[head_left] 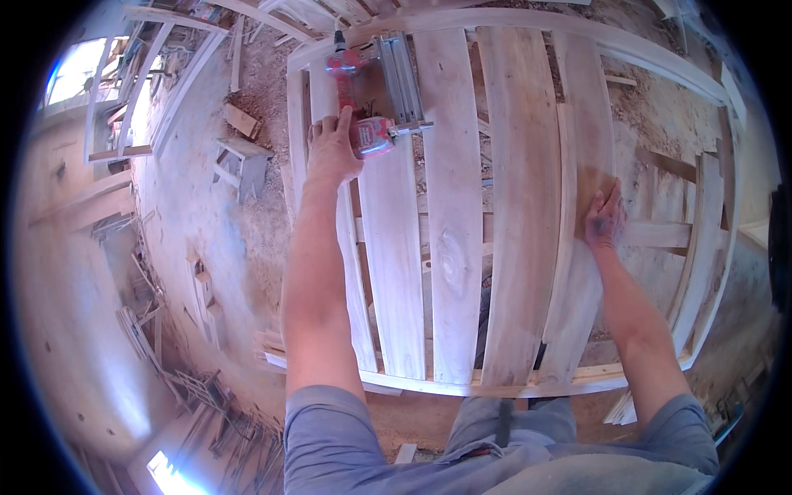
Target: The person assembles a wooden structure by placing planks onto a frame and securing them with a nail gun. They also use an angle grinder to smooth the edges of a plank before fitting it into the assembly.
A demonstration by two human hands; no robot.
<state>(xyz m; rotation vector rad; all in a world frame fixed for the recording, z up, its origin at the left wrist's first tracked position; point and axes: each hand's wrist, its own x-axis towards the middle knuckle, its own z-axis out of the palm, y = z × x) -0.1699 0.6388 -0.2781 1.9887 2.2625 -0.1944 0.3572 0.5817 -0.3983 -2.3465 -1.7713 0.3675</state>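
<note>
Far ahead on the slatted wooden frame (495, 388) lies a red cordless drill (345, 70), its bit pointing away from me. My left hand (332, 148) reaches out to it, fingers closed at the handle just beside the battery. Right next to the drill is a silver-grey metal tool (400, 82), shaped like a pneumatic nailer. On the right, my right hand (606, 219) rests on the edge of a wide pale plank (582, 124), fingers stretched out and nothing in them. Several more planks (450, 206) run lengthwise across the frame with gaps between.
A small wooden stool-like block (242, 165) stands on the dusty floor left of the frame. Slatted wooden frames (157, 82) stand at the far left. Scrap wood (206, 412) is piled at the lower left. A curved rail (660, 66) borders the far right.
</note>
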